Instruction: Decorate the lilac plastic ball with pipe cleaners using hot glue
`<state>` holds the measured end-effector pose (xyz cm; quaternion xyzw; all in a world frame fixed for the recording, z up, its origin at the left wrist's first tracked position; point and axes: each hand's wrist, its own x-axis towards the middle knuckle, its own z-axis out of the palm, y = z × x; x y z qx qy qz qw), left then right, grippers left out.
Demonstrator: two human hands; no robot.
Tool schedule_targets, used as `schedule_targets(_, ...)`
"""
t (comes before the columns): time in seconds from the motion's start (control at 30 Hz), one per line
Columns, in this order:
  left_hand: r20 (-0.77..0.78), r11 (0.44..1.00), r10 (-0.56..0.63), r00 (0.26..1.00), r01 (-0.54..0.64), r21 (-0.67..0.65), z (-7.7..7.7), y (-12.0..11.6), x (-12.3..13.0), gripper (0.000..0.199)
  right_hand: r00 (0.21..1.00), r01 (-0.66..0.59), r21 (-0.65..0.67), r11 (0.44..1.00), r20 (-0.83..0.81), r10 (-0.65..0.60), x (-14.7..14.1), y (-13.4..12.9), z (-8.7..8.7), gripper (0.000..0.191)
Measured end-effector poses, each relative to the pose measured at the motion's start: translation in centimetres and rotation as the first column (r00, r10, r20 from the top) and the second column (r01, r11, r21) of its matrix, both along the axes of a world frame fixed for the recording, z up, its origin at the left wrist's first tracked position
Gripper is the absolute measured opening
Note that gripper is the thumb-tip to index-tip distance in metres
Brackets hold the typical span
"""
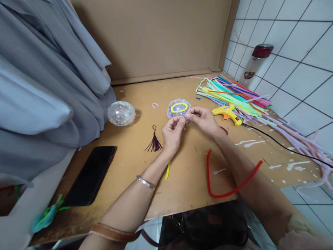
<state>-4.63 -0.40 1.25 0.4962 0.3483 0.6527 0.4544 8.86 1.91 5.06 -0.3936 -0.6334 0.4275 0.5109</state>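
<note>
My left hand [172, 133] and my right hand [204, 121] meet over the middle of the table, fingertips pinched close together. Whatever lies between the fingertips is too small to make out. Just beyond them sits a round lilac piece [170, 113] with a fuzzy edge, and a yellow pipe cleaner loop [179, 104] lies on its top. My fingers cover its near right edge. A short yellow pipe cleaner strip [168, 170] shows beside my left wrist. Left of that hand lies a dark purple tassel [154, 142]. A bent red pipe cleaner [209, 176] passes by my right forearm.
A clear ball [121, 113] and a black phone [89, 176] are at left, near a grey curtain [38, 83]. To the right lie a yellow glue gun [234, 116] with a black cord and a pile of coloured pipe cleaners [235, 93]. A bottle [252, 69] stands behind.
</note>
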Motion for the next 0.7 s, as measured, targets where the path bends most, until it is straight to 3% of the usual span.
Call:
schedule_targets(0.37,-0.038,1.000,0.029,0.999,-0.029,-0.008,-0.2,0.3,0.0,0.029,0.998,-0.006,0.049,0.999,0.069,0.002,-0.1,0.0,-0.6,0.025)
schedule_targets(0.7,-0.021,0.998,0.030,0.999,-0.031,-0.048,-0.3,0.5,0.2,0.023,0.991,0.041,0.088,0.995,0.122,-0.051,0.3,0.6,-1.3,0.026)
